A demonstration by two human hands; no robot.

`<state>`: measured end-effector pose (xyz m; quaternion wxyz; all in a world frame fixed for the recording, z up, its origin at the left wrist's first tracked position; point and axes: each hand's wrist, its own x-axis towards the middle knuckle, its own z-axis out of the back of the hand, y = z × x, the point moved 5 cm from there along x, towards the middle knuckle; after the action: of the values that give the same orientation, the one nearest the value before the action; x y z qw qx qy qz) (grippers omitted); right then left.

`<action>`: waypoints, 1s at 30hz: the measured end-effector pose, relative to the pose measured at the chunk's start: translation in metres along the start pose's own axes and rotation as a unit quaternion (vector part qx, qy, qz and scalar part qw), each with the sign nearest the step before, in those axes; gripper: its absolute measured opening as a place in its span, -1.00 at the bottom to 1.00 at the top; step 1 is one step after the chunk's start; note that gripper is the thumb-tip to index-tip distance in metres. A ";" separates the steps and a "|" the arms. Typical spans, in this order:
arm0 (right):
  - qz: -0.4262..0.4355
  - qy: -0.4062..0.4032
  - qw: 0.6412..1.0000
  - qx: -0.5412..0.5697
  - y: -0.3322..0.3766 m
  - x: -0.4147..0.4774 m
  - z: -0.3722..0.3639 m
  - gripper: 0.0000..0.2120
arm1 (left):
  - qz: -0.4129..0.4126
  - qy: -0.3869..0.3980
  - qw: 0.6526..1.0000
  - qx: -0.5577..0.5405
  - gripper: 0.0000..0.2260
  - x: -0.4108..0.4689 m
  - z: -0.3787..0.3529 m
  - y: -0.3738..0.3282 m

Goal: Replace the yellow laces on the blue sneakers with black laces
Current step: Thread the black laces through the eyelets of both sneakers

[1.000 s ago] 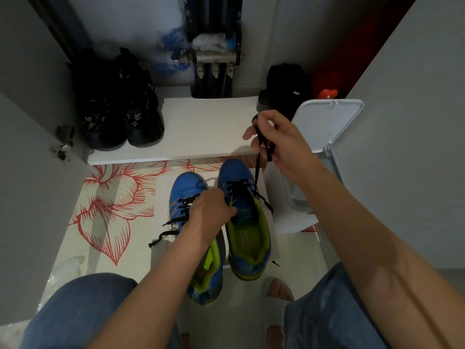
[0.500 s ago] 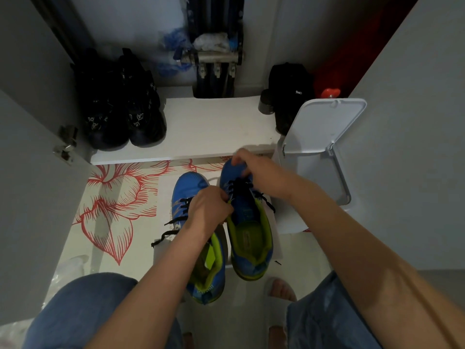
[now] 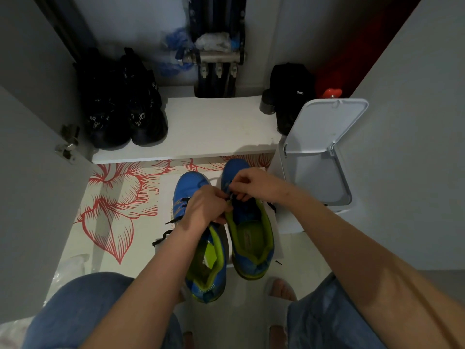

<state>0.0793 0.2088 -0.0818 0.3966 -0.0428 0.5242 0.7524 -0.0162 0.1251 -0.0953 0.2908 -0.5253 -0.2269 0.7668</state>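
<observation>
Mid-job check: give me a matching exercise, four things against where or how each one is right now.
Things:
1 black shoes
2 bin lid
3 left sneaker
4 right sneaker

States:
A left hand and right hand pinch its lace
B on the white shelf
C raised open
D black lace ends trailing loose on its left

Pairs: 1-B, 2-C, 3-D, 4-A

Worn: blue denim [image 3: 75, 311] over both my legs; pale slide sandal [image 3: 276, 305] on right foot, toes exposed.
</observation>
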 end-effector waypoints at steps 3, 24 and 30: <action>0.005 0.000 1.000 0.008 -0.001 -0.004 0.006 -0.84 | 0.009 0.002 1.000 -0.018 -0.69 0.001 0.001 0.001; 0.003 -0.017 0.999 -0.043 -0.005 -0.002 0.003 -0.83 | 0.037 0.034 0.997 -0.055 -0.72 0.007 0.000 0.005; 0.016 -0.048 0.989 -0.139 -0.005 -0.001 0.003 -0.84 | 0.045 0.038 0.996 -0.073 -0.73 0.003 0.000 0.002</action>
<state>0.0843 0.2111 -0.0838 0.3995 -0.0526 0.3954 0.8254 -0.0176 0.1255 -0.0989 0.2252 -0.5836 -0.2472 0.7400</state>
